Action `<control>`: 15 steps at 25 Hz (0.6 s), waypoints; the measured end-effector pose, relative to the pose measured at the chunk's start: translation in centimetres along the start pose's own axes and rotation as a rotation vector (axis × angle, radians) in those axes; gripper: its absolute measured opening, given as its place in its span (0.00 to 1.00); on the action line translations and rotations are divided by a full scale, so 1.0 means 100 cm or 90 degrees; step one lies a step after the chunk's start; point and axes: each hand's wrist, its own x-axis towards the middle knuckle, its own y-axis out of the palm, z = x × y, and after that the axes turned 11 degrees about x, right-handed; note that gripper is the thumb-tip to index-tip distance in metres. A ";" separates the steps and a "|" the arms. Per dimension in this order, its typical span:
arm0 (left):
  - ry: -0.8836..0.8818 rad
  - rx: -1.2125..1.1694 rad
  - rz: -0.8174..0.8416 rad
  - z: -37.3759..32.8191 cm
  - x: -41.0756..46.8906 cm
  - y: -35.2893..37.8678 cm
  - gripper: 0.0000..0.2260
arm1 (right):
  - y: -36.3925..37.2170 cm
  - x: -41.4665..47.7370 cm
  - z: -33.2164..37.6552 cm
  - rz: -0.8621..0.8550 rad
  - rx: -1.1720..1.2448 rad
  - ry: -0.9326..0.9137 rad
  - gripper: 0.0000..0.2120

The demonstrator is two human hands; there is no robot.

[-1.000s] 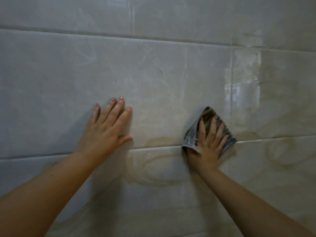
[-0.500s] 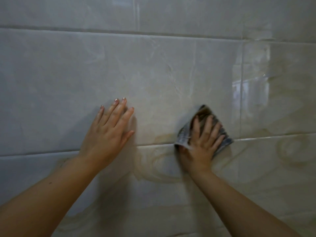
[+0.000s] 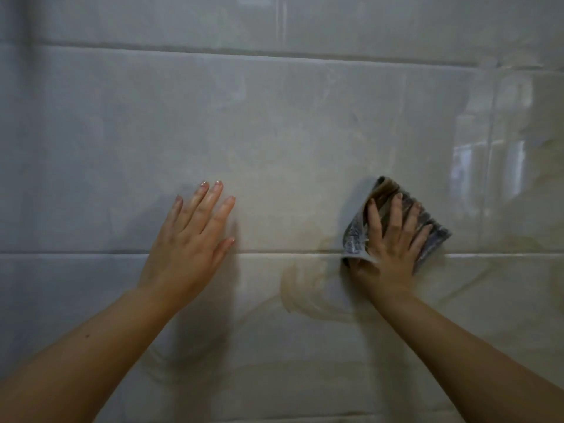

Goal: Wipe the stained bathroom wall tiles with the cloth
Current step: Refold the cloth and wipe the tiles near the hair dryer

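Glossy grey-beige wall tiles (image 3: pixel 274 132) fill the view. A brownish smear (image 3: pixel 308 297) curves across the lower tile just below the horizontal grout line. My right hand (image 3: pixel 390 245) presses a folded grey patterned cloth (image 3: pixel 357 233) flat against the wall with straight, spread fingers, right on the grout line beside the smear. The cloth shows brown soiling near its top corner. My left hand (image 3: pixel 195 239) rests flat on the tile to the left, fingers straight, holding nothing.
More faint brown streaks (image 3: pixel 518 239) mark the tiles to the right of the cloth. A vertical grout line (image 3: pixel 491 148) and bright window reflections sit at the upper right. Another horizontal grout line (image 3: pixel 244 54) runs near the top.
My right hand slid the cloth left and then back a little along the grout line. The view shifted slightly. My left hand stayed planted on the tile.
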 end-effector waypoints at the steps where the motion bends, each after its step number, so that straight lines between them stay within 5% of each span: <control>1: -0.002 0.004 0.005 0.004 -0.004 0.000 0.25 | 0.004 -0.001 0.017 0.004 -0.003 -0.027 0.38; 5: -0.034 0.023 0.031 0.033 -0.027 -0.003 0.25 | 0.017 0.003 0.071 -0.021 0.036 -0.090 0.30; 15: -0.091 0.050 0.034 0.097 -0.068 -0.007 0.25 | 0.035 -0.002 0.169 -0.014 0.069 -0.182 0.28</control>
